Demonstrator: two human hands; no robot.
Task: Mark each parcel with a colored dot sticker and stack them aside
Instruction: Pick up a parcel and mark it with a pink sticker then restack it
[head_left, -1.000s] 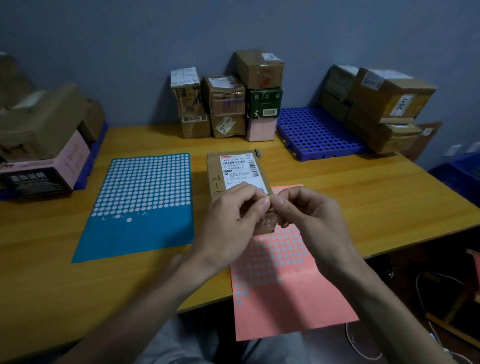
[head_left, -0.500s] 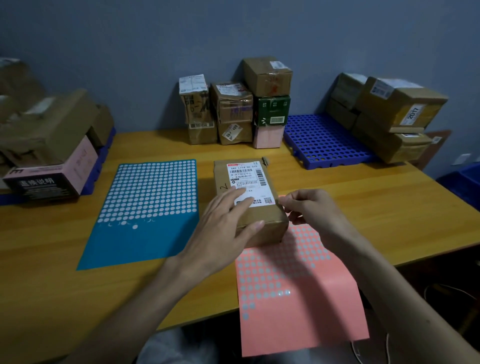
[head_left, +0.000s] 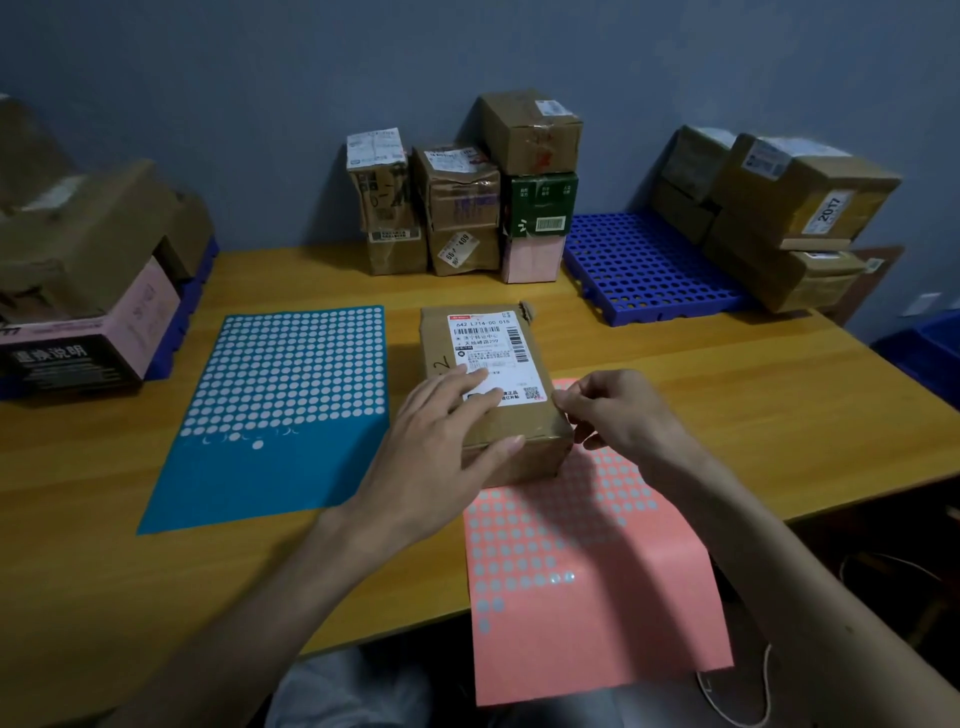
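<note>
Where the parcel lies (head view): the brown parcel (head_left: 491, 340) sits flat near the middle of the table (head_left: 753, 421), label up, with its near end resting on the pink sticker sheet (head_left: 597, 623).
Long axis: it runs away from the person, near to far, with the far end leaning slightly left.
Left hand (head_left: 441, 452): palm down over the parcel's near half, fingers straight and spread across the label, thumb along the near top edge. It presses the parcel down and grips nothing.
Right hand (head_left: 623, 415): just beside the parcel's right long edge, close to the near corner, with the fingers curled and the thumb and forefinger tips drawn together against that edge.
Right hand's hold: cannot tell, since a dot sticker between those tips would be too small to make out.
Relation that counts: the parcel's top face lies directly left of the right fingertips, so the right hand is the nearer one for placing a dot.
Step, as judged: marking this parcel; stacking is not yet done.
Pink sheet: it overhangs the table's near edge.
Blue sticker sheet (head_left: 270, 467): flat on the table, left of the parcel.
Blue pallet (head_left: 649, 270): far right, well apart from the parcel.
</note>
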